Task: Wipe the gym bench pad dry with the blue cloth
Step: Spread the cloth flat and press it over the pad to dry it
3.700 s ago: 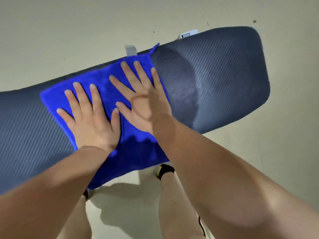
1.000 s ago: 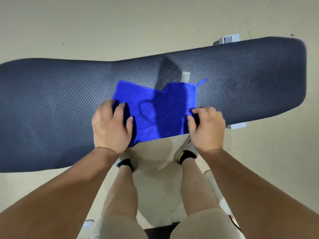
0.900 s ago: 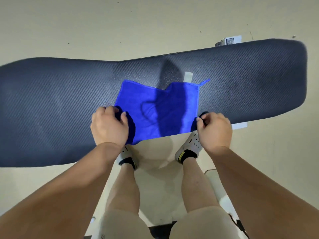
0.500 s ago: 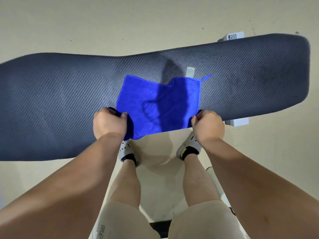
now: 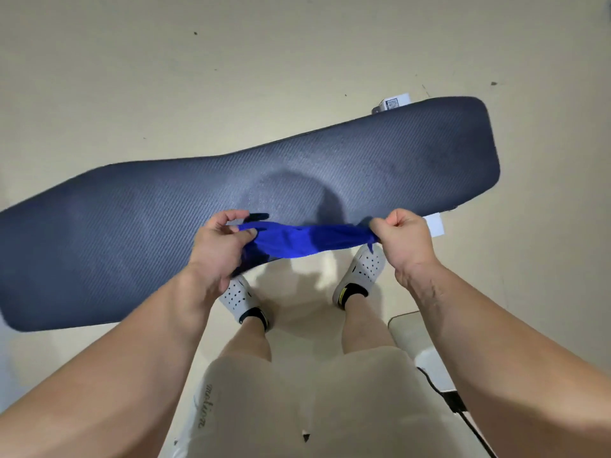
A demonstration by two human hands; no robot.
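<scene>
Blue cloth (image 5: 307, 241) was off the gym bench pad (image 5: 132, 233), held up in the air just over the pad's near edge, stretched between both hands as a bunched, sagging band. Half a second before, it lay spread flat on the pad's middle with the hands pinching its two near corners; a few seconds before that, both palms pressed it flat against the pad.

Left hand (image 5: 220, 247) gripped the cloth's left end, thumb and fingers closed on a gathered fold. Right hand (image 5: 405, 238) was clenched in a fist around the right end, a small tail of cloth hanging below it. Neither hand touched the pad.

Pad now fully uncovered. A paler, hazy patch showed on the pad's middle, just beyond the cloth, with a darker arc around it; could not tell whether that was leftover damp or only shadow and sheen. Fainter dull marks sat toward the pad's right end.

Judgement: the lift ended a wiping pass. The cloth looked set to be refolded or moved along the pad. If the pale patch is moisture, the job is not finished there. Person's feet (image 5: 362, 276) stood on the floor below the pad's near edge.
</scene>
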